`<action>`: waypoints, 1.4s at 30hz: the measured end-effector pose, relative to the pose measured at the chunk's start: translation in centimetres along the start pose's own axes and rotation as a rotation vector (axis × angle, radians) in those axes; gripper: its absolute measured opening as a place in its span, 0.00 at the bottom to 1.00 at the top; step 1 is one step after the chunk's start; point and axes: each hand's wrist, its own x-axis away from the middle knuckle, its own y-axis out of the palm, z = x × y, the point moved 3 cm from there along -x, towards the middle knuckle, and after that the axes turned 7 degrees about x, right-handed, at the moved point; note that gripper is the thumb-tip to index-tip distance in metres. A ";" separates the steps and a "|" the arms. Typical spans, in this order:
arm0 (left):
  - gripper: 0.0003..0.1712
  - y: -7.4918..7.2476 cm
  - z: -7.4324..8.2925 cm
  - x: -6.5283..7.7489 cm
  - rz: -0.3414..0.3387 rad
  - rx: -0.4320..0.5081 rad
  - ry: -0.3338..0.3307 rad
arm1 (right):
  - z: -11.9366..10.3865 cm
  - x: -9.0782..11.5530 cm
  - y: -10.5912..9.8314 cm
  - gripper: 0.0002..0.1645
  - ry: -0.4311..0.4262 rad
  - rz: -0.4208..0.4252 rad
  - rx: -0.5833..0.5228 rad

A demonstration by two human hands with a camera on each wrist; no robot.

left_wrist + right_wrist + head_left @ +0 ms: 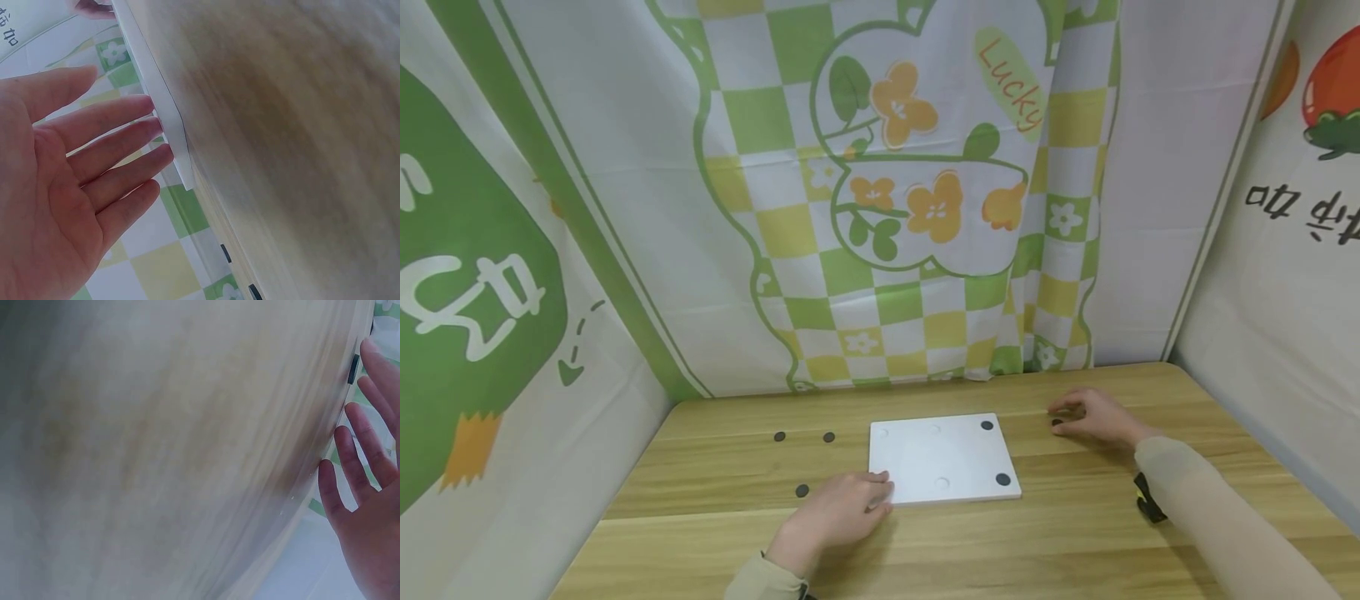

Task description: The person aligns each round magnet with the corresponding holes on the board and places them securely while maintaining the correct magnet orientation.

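Observation:
A white rectangular board (943,458) lies flat on the wooden table. Two black discs sit at its right side, a far disc (987,425) and a near disc (1003,479); several pale round marks show elsewhere on it. My left hand (846,510) touches the board's near left edge with its fingertips, and in the left wrist view its fingers (119,134) are extended against the white side. Right of the board, my right hand (1097,417) is over the table, thumb and fingers apart around a small black disc (1057,422). That disc (354,369) lies by the thumb tip in the right wrist view.
Left of the board, three more black discs lie on the wooden table (700,475): one far left (779,436), one nearer the board (828,437), one close to my left wrist (802,491). Printed curtains (925,317) hang behind the table and at both sides.

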 end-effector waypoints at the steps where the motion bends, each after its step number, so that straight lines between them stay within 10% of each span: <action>1: 0.21 0.0 0.0 0.0 0.000 0.000 -0.002 | 0.1 0.0 0.0 0.22 0.004 -0.001 0.001; 42: 0.21 0.0 0.0 0.1 0.007 0.003 -0.004 | 0.9 0.2 -0.4 0.18 0.060 0.014 -0.089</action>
